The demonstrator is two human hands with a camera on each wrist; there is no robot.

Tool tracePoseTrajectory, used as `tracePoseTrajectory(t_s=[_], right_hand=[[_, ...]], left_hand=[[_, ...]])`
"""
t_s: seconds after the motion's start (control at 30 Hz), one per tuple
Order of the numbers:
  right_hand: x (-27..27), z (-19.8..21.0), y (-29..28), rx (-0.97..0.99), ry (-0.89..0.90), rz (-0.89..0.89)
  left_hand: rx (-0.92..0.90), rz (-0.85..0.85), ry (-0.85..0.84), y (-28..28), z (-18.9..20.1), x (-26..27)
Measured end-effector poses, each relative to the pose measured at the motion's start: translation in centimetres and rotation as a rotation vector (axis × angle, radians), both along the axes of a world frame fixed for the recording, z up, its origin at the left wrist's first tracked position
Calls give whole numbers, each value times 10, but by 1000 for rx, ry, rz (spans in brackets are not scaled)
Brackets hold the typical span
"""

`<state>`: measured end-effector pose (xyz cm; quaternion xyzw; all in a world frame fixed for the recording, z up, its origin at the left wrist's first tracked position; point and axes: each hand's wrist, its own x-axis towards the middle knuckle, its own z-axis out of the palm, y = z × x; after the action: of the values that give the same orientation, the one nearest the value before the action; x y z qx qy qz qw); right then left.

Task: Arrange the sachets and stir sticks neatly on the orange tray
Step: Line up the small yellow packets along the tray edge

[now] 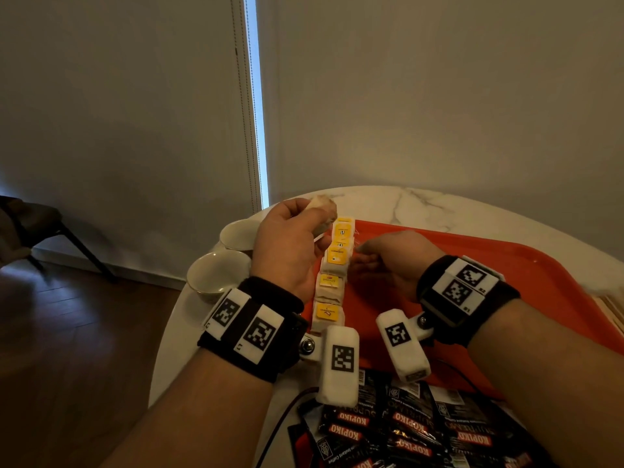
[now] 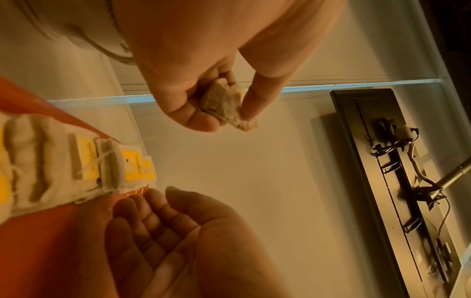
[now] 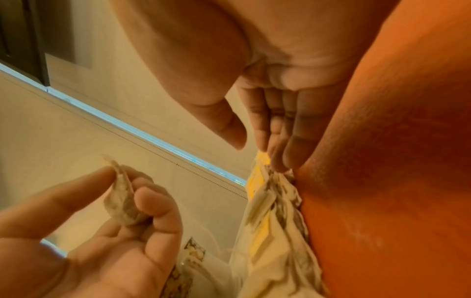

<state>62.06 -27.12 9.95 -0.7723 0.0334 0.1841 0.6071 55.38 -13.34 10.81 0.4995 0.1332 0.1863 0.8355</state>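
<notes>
Left hand [image 1: 287,246] pinches a tea bag [image 1: 323,211] above the tray's [image 1: 506,271] left edge; right hand [image 1: 388,261], fingers straight, touches the tea-bag row [image 1: 332,275].

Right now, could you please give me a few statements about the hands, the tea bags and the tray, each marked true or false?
1. The left hand pinches a tea bag. True.
2. The row of tea bags lies along the orange tray's left edge. True.
3. The right hand grips a stir stick. False: it holds nothing; its straight fingers touch the row.
4. The black coffee sachets are stacked in a bowl. False: they lie near the tray's front edge.
</notes>
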Motion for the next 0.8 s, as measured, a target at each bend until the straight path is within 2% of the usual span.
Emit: tracePoseTrajectory(t_s=[0.2, 0.33, 0.43, 0.57, 0.8], right_hand=[[0, -4, 2, 16, 35, 39], [-5, 12, -5, 155, -59, 14], [-18, 29, -15, 303, -141, 205], [-33, 36, -17, 175, -219, 477], [-49, 40, -38, 16, -300, 411]], left_hand=[[18, -38, 6, 1, -3, 3], [5, -85, -13, 1, -2, 1], [52, -154, -45, -1, 0, -2], [49, -250, -65, -5, 9, -11], [102, -178, -102, -2, 33, -23]])
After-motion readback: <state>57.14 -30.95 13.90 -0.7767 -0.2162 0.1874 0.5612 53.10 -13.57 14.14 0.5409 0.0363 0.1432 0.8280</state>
